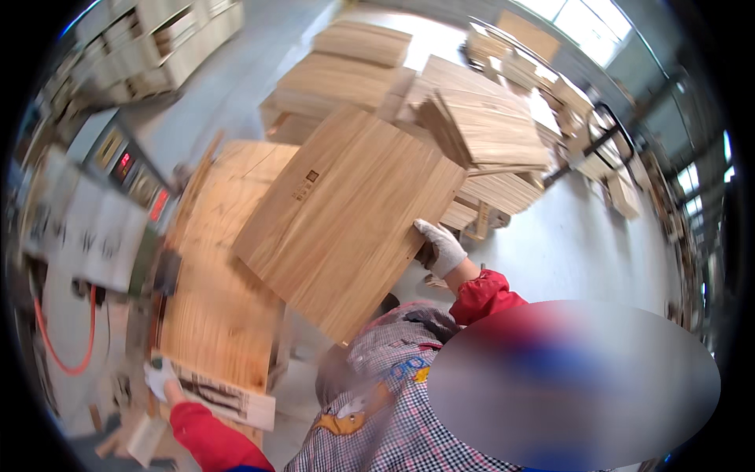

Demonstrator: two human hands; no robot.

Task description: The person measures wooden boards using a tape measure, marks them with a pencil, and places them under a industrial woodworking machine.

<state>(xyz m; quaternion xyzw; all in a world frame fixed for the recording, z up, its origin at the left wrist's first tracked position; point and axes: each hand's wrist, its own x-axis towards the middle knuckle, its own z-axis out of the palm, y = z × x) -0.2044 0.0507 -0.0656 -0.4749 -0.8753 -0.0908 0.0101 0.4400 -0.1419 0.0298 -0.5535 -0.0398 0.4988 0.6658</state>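
Note:
A large, pale brown wooden panel (354,212) is tilted in front of me, with a small dark printed mark on its face. My right hand (442,248), in a white glove, is closed on the panel's right edge; its fingers go partly behind the wood. At lower left, my left hand (163,380), also gloved in white, is by the left end of a narrow wooden board (228,400) with dark marks. Blur hides how its fingers lie. That board is at the near end of a wooden-topped bench (212,322), which the panel partly covers.
Stacked wooden panels (338,79) rise beyond the bench, with more panels (491,130) to their right. A control box (126,165) with red lit digits stands left of the bench. An orange hose (67,368) loops below it. Wood offcuts (145,440) are at lower left.

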